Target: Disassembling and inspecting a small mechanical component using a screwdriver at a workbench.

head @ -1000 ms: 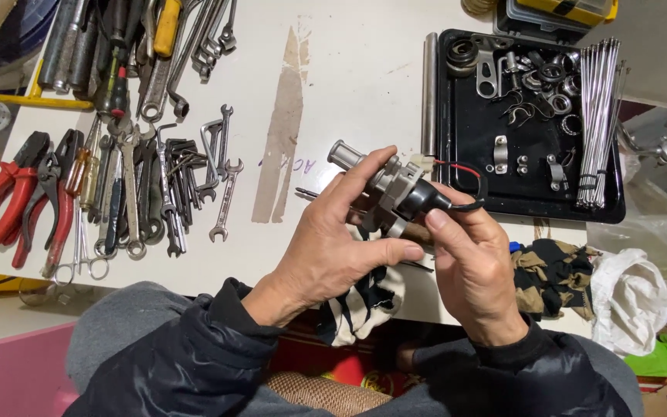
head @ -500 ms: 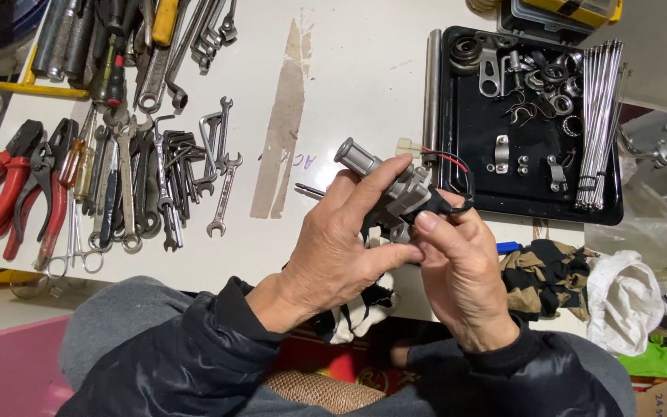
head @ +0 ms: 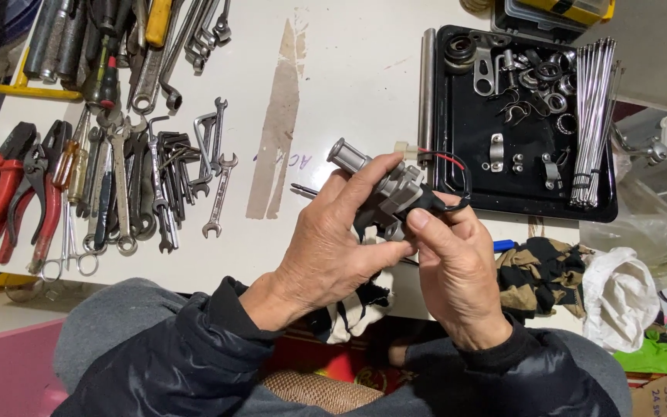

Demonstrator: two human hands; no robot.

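Now | left hand [head: 333, 247], right hand [head: 457, 270] | grip grey metal part [head: 384, 185] | black tray [head: 465, 193] beside

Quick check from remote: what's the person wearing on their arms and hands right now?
Both arms are in dark, slightly shiny puffy jacket sleeves reaching the wrists. The left hand and right hand are bare: no gloves, rings or watch visible.

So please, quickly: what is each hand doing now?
Left hand: closed around the grey metal part.
Right hand: closed on the same part's black end.
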